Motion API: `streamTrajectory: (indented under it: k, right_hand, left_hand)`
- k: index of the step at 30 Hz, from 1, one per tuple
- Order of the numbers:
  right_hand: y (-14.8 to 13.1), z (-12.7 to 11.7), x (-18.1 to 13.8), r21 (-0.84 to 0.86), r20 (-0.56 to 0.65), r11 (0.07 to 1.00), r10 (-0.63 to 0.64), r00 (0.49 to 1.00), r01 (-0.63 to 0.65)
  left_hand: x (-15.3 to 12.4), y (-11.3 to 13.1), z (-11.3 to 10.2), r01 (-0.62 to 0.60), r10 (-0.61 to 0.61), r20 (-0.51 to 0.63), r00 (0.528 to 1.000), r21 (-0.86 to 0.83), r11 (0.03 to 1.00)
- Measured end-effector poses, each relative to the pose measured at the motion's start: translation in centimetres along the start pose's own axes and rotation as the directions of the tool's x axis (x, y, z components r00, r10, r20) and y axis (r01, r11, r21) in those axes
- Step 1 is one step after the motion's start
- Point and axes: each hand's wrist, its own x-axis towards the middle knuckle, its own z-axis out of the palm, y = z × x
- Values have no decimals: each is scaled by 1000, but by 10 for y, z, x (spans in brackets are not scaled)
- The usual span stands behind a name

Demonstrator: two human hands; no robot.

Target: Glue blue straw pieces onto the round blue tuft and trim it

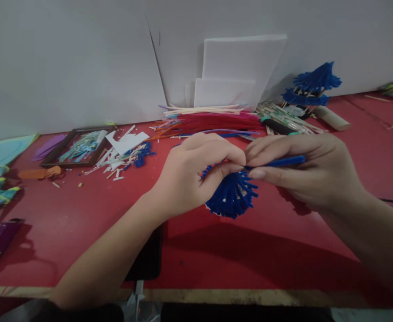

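Observation:
My left hand point(196, 174) is closed around a round blue craft piece point(232, 197) made of many short fuzzy blue strips fanned out from the middle. Part of that piece, with some red showing along its edge, is hidden behind my fingers. Close against it, my right hand point(300, 165) pinches a blue pipe cleaner point(285, 161), whose one end meets the craft piece at my left fingertips. Both hands are held above the red table point(216, 250).
Behind my hands lie bundled red pipe cleaners point(219, 121). A tiered blue model point(312, 85) stands at the back right beside a cardboard tube point(332, 118). Left are a brown tray point(79, 147), white scraps point(119, 158) and a purple glue gun point(0, 243). A black phone point(146, 259) lies near the front edge.

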Motion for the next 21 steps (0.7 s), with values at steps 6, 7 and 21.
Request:
streamTrajectory:
  k: [6, 7, 21]
  right_hand:
    - [-9, -10, -4, 39, 130, 999, 31, 991, -37]
    - [-10, -12, -5, 41, 157, 999, 17, 988, -23]
    - [-14, -23, -11, 39, 195, 999, 21, 981, -29]
  left_hand:
    - [2, -4, -4, -82, 80, 98, 992, 11, 997]
    - [3, -3, -5, -83, 81, 101, 992, 14, 996]
    - [1, -7, -2, -76, 67, 109, 992, 79, 994]
